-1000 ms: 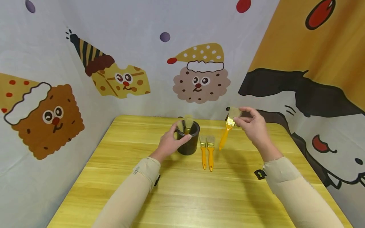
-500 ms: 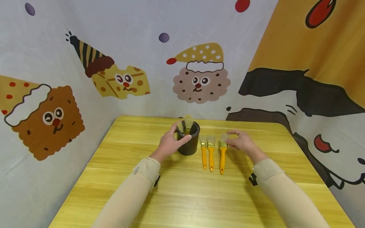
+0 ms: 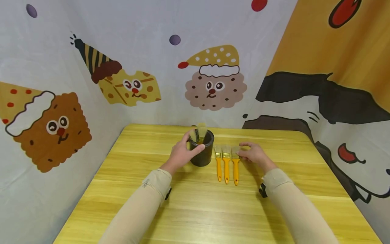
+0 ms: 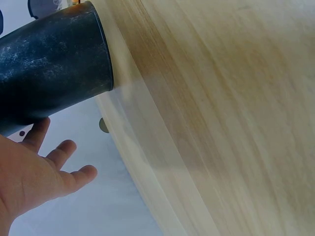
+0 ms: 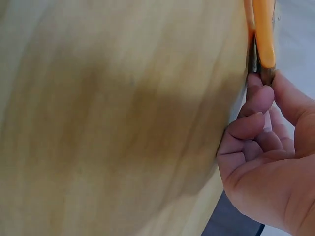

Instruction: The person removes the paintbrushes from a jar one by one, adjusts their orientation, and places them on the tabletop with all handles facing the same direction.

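Brush (image 3: 236, 169), 1: moved in just beside 2 other brushes (image 3: 226, 169) on table (image 3: 189, 210); row of 3 seemingly closed up. Right hand (image 3: 255, 155): pinching that brush near its bristles. Left hand (image 3: 182, 154): curled around upright black cup (image 3: 202, 157), more brushes (image 3: 201, 130) inside.

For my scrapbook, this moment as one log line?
left hand: holds dark cup | right hand: pinches rightmost brush | beside cup: three brushes, side by side

Pale cartoon-printed backdrop (image 3: 146, 51), orange patch (image 3: 307, 44) at right; yellow wood-grain tabletop (image 3: 201, 210)
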The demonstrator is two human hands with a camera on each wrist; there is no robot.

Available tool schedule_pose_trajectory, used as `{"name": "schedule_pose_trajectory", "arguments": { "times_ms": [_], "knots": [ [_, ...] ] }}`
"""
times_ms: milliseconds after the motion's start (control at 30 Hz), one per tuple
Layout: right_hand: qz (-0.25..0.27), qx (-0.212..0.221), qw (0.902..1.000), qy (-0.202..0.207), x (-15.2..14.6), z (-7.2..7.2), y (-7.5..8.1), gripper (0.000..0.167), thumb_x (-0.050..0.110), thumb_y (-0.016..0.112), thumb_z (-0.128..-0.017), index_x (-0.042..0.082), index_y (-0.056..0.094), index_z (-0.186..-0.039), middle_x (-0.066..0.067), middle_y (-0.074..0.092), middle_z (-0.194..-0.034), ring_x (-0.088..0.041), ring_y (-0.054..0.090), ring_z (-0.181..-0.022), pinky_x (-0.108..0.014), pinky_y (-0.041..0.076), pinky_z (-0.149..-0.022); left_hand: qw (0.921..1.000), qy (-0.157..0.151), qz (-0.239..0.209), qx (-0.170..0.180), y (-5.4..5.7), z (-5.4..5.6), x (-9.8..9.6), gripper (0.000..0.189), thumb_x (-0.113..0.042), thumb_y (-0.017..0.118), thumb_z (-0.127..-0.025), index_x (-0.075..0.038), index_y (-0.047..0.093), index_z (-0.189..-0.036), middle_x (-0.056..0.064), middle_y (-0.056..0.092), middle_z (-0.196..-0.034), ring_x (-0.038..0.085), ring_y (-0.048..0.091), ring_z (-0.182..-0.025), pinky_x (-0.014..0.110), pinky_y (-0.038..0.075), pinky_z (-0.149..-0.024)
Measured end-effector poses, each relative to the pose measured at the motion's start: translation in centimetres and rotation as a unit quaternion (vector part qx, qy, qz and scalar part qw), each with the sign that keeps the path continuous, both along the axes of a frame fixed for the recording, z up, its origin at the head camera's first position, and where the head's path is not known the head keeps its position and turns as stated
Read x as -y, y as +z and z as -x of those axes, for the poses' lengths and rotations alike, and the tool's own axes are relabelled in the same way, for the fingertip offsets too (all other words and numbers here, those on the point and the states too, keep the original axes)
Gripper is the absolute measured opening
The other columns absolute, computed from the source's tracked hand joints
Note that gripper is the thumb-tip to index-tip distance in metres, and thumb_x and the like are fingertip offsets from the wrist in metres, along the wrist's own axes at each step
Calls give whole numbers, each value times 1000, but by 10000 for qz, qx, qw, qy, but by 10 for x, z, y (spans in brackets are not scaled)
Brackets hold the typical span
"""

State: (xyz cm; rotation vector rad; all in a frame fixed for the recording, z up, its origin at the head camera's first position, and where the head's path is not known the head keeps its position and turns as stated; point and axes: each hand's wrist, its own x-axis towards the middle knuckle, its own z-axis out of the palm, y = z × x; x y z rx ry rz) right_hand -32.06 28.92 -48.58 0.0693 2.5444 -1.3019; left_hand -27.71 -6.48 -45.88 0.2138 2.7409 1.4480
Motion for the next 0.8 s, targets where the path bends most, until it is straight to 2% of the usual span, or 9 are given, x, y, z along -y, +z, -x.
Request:
{"name": "schedule_pose_trajectory", "arguments": {
  "times_ms": [100, 300, 433, 600, 800],
  "knots": [
    [-85, -47, 9999, 27, 0, -1, -3, 61, 29, 72, -105, 9, 49, -159, -7, 75, -92, -17, 62, -80, -30, 52, -72, 10000, -9, -24, -2, 1, 0, 0, 92, -91, 62, -83, -64, 20, -160, 9, 41, -171, 46, 42, -155, 73, 40, -117],
    [-20, -79, 10000, -6, 0, -5, -7, 63, 31, 71, -106, 10, 48, -160, -14, 78, -115, -19, 69, -96, -29, 54, -81, 10000, 3, -68, -7, 2, -1, 0, 99, -89, 63, -84, -51, 24, -167, 9, 41, -171, 48, 40, -155, 76, 37, -117],
    [34, -33, 10000, -10, 0, -6, -10, 63, 33, 71, -106, 11, 48, -160, -16, 76, -127, -19, 70, -100, -29, 55, -83, 10000, 5, -39, -24, 1, -2, 0, 97, -91, 62, -83, -55, 23, -165, 8, 42, -171, 48, 40, -155, 76, 37, -118],
    [54, -75, 9999, 70, -1, -7, -11, 63, 33, 69, -107, 9, 47, -161, -18, 74, -129, -22, 70, -102, -32, 56, -86, 10000, 27, -51, 4, 0, -2, 0, 90, -90, 63, -84, -65, 21, -159, 8, 43, -170, 47, 40, -155, 75, 37, -118],
    [134, -47, 9999, 16, 0, -7, -11, 63, 33, 69, -107, 11, 47, -161, -18, 73, -133, -22, 71, -105, -33, 56, -90, 10000, 4, -68, 3, 0, -1, 0, 89, -90, 63, -84, -68, 19, -158, 8, 40, -172, 47, 39, -156, 76, 37, -118]
  ]
}}
